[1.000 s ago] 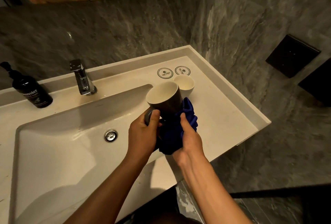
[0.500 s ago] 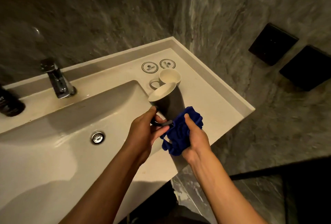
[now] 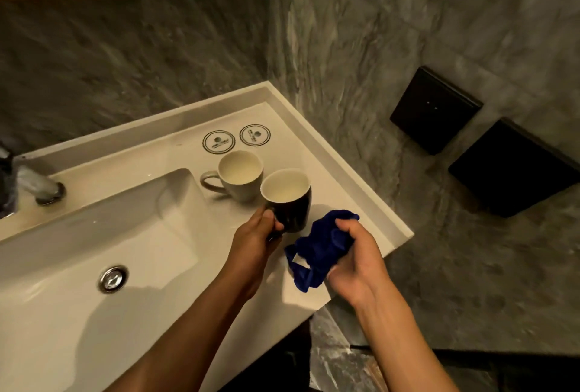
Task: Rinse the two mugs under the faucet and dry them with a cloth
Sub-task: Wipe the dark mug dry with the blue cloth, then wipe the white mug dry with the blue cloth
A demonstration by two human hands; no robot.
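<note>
Mugs stand together on the counter ledge [image 3: 361, 203] right of the basin: the left hand [image 3: 254, 244] grips the glossy dark mug [image 3: 290, 200] by its handle, seemingly parking it upright against the pale mug [image 3: 240, 176]. The right hand [image 3: 357, 258] bunches the soft blue cloth [image 3: 320, 245] in curled fingers just beside, away from both mugs, so drying looks finished.
</note>
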